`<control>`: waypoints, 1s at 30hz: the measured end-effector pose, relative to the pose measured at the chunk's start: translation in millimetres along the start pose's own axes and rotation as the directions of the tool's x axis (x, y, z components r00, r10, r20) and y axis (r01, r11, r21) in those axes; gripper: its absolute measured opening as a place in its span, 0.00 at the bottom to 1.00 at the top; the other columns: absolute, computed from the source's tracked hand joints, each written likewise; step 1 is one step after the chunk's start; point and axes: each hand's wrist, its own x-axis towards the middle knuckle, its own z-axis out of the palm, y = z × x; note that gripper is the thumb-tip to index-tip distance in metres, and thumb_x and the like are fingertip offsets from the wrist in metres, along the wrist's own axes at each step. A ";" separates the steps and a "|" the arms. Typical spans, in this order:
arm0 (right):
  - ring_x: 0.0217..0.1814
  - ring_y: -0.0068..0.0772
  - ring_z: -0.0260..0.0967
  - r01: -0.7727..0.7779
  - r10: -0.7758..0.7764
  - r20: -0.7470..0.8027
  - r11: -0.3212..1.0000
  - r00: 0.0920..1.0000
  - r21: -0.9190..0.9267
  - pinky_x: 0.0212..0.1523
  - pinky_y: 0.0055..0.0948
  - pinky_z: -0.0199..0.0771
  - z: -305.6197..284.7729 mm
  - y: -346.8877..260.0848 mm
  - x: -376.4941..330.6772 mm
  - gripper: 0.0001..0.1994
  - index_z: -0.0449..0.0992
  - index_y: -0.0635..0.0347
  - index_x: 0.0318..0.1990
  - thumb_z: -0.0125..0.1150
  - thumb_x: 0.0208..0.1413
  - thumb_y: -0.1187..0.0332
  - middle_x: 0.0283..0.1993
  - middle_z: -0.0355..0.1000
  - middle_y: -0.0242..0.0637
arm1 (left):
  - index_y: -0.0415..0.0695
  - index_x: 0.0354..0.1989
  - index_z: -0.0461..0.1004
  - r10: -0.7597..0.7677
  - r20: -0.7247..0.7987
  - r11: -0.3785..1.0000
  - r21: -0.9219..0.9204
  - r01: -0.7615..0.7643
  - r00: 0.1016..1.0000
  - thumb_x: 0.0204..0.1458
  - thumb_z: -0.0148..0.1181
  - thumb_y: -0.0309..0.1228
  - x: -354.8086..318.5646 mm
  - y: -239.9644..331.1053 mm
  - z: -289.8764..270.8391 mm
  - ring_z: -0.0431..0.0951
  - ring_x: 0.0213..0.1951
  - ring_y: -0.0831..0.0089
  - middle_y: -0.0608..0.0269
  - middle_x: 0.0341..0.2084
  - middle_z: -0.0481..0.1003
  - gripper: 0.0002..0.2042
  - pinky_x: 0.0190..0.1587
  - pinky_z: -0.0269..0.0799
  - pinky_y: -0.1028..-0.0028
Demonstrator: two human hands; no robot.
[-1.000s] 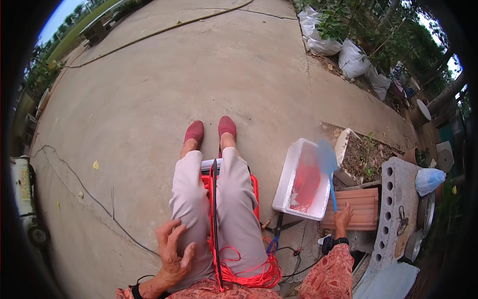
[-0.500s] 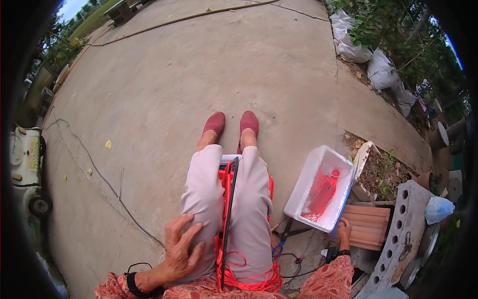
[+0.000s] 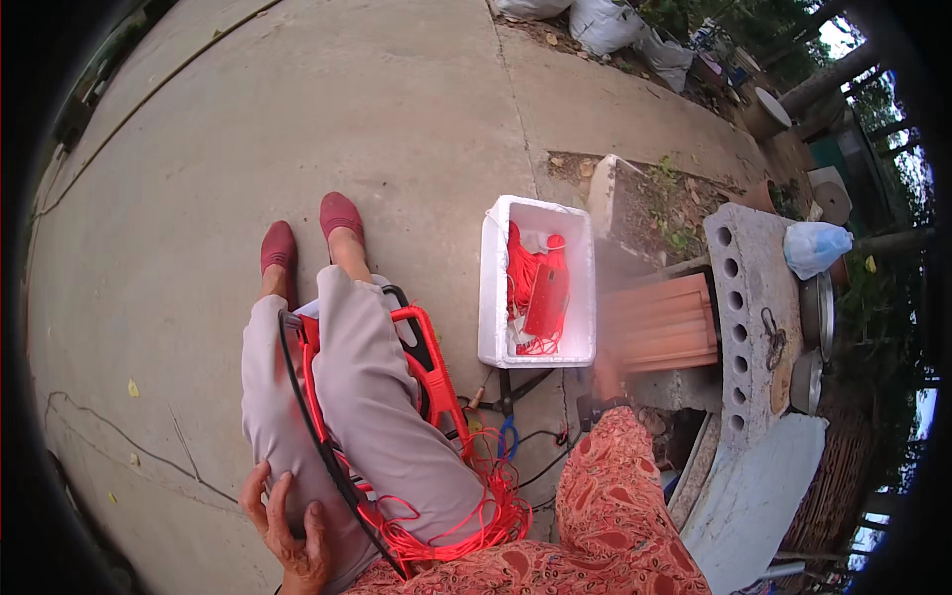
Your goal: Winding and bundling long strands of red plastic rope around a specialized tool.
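Observation:
My left hand [image 3: 288, 531] rests on my left thigh, fingers apart, holding nothing. My right hand [image 3: 607, 379] is reached out between a white foam box [image 3: 487, 288] and terracotta tiles [image 3: 662, 322]; motion smears its fingers, so its hold cannot be made out. Inside the box lie tangled red cord [image 3: 521, 268] and a flat red rectangular thing [image 3: 547, 300]. A red plastic frame [image 3: 436, 382] with a curved black strip [image 3: 319, 441] stands between and around my legs. Loose loops of red cord [image 3: 504, 511] spill beside my right thigh.
Blue-handled scissors [image 3: 508, 436] and a black cable [image 3: 540, 476] lie below the box. At right are a holed concrete block [image 3: 734, 307], a pale blue bag [image 3: 816, 246], metal pots [image 3: 813, 382] and a soil-filled planter [image 3: 650, 203]. White sacks [image 3: 603, 25] line the far edge.
The view has swung to the right, bringing the foam box nearer the middle. My right arm extends further forward beside the box. My left hand stays on the thigh.

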 end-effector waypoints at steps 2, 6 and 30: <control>0.44 0.40 0.74 0.021 0.004 0.092 0.965 0.996 -0.263 0.46 0.32 0.71 71.8 -12.1 -72.3 0.17 0.75 0.59 0.49 0.56 0.51 0.69 0.40 0.77 0.44 | 0.39 0.53 0.67 -0.061 0.028 0.979 0.199 0.054 0.998 0.50 0.55 0.30 -1.5 5.0 2.4 0.59 0.60 0.51 0.45 0.59 0.58 0.20 0.60 0.53 0.57; 0.47 0.45 0.73 -0.196 0.165 0.357 0.979 0.919 0.051 0.49 0.36 0.69 66.7 0.7 -109.8 0.21 0.74 0.59 0.49 0.62 0.46 0.64 0.42 0.76 0.48 | 0.38 0.53 0.67 -0.066 0.055 0.975 0.218 0.052 0.996 0.52 0.55 0.31 0.7 8.1 7.7 0.59 0.60 0.51 0.45 0.59 0.59 0.20 0.60 0.53 0.57; 0.35 0.37 0.72 -0.217 0.289 0.357 0.949 0.888 -0.230 0.33 0.32 0.70 -31.8 80.3 -75.4 0.19 0.71 0.54 0.49 0.55 0.55 0.53 0.35 0.74 0.39 | 0.39 0.42 0.72 -0.051 -0.002 0.990 0.130 0.051 0.999 0.38 0.64 0.23 16.2 5.3 -6.8 0.64 0.53 0.52 0.45 0.50 0.63 0.19 0.54 0.60 0.57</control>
